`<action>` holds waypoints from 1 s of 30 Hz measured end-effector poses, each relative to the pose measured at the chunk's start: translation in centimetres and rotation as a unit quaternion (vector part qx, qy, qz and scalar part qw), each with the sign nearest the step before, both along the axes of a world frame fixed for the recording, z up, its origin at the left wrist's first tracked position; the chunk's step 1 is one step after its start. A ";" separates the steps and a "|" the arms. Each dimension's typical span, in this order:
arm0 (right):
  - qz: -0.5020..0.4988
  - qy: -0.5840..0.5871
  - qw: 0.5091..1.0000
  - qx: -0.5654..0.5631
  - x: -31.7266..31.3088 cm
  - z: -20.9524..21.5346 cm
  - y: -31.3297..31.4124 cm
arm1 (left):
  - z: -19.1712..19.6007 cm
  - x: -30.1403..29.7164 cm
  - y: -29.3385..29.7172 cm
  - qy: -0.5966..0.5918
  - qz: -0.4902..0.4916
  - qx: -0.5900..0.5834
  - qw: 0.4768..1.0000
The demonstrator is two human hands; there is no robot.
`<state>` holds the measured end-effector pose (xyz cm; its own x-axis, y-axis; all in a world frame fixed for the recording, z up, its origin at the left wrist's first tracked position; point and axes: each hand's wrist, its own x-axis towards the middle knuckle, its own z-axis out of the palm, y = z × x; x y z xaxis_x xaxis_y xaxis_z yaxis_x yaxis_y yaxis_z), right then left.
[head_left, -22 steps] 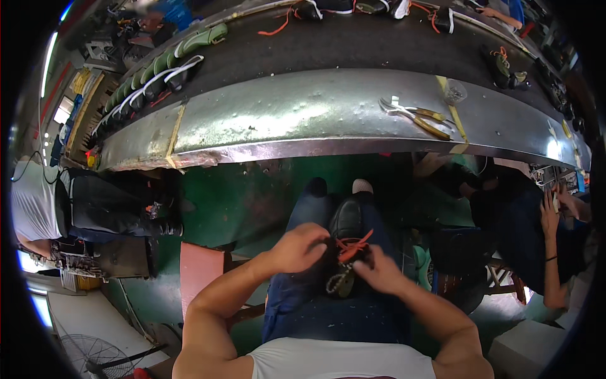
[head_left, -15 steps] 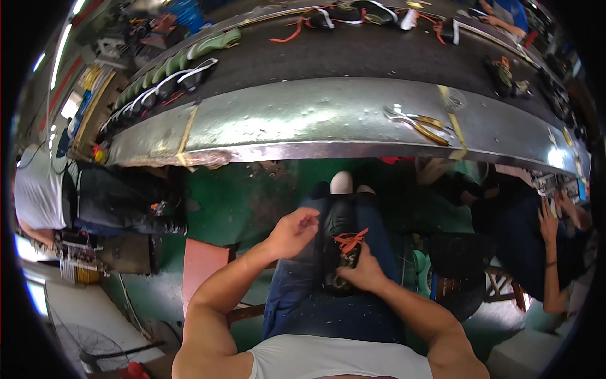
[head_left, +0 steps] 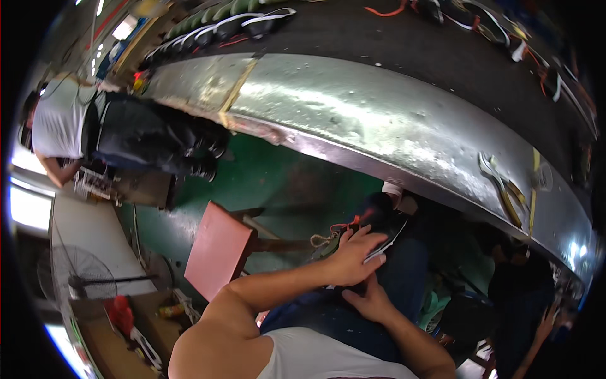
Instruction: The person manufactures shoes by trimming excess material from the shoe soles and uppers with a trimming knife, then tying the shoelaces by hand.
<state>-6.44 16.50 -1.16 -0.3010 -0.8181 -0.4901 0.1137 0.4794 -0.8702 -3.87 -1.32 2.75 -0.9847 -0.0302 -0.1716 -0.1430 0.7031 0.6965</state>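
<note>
Left grip (head_left: 355, 259): loose, fingers outstretched over dark shoe (head_left: 391, 231) | right grip (head_left: 374, 302): clasping its near end

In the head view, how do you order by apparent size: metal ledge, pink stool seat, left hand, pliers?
1. Metal ledge
2. Pink stool seat
3. Left hand and pliers: unsure; similar span, different shapes.

Left hand (head_left: 351, 261), fingers (head_left: 371, 242) spread, is just beyond the right hand (head_left: 374, 303).
</note>
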 end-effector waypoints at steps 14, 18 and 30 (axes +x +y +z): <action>-0.270 -0.235 0.933 -0.028 6.2 -1.1 1.8 | -1.4 2.7 -1.1 -0.116 0.011 0.024 0.993; -0.330 -0.186 0.922 -0.077 5.0 -2.1 3.4 | 4.1 2.7 0.7 -0.032 -0.034 0.070 0.996; -0.402 -0.125 0.843 -0.336 -22.5 18.7 7.0 | 11.2 -20.0 -10.5 0.073 0.102 0.339 0.932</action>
